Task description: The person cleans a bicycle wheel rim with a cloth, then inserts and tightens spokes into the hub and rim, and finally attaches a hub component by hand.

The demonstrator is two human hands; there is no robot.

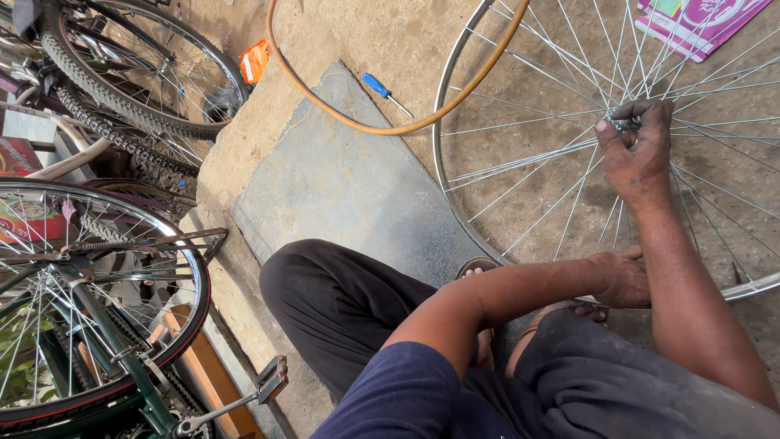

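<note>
Bikes (97, 309) crowd the far left, a green-framed one with its pedal (270, 379) poking out toward the person's dark trouser knee, and two knobby tyres (130, 97) stacked above it, so that side is pretty boxed in. Moving right, a grey stone slab (341, 179) sits on the dirt floor with open room on it, an orange hose (390, 126) curving over its top corner and a blue-handled screwdriver (382, 88) lying just inside the loop, tip pointing down-right. Then comes the bare spoked wheel (455, 203), tyreless, lying roughly flat and running off the right edge; its hub axis points more or less up at the camera. Left hand (621, 278) is curled around the near rim, fingers wrapped under so I can't see them properly. Right hand (638, 150) is up at the hub, fingertips pinched narrow on the small metal bit where the spokes meet. Pink printed paper (699, 24) sits top right.
</note>
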